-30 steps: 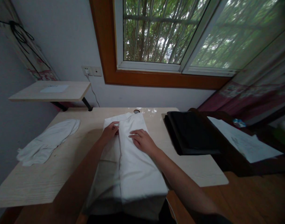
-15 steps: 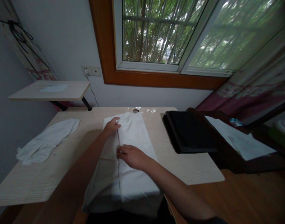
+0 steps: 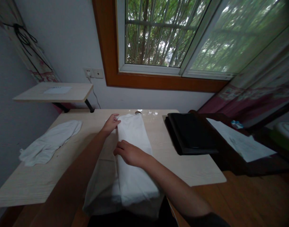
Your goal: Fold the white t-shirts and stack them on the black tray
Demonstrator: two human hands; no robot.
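A long white cloth [image 3: 132, 135], folded lengthwise, lies on the wooden table and drapes over its near edge toward my body. Its exact kind is not clear. My left hand [image 3: 111, 123] is closed at the far left corner of the folded layer, thumb and fingers at the fabric. About midway down the same left edge, my right hand [image 3: 129, 153] has its fingers curled around the fold, palm down, wrist resting over the cloth. A lower layer of the cloth shows to the left of the fold, partly behind my left forearm.
A second crumpled white cloth [image 3: 51, 142] lies at the table's left. Behind it stands a small raised shelf [image 3: 75, 91] with a paper label. A black folder-like case [image 3: 193, 134] rests on the right of the table [image 3: 201, 171]. Further right is a white sheet [image 3: 240, 142] on dark furniture.
The folded upper layer has become narrower, its right edge drawn leftward. My left hand has shifted slightly left and away from me; my right hand has moved a little left along with the fold.
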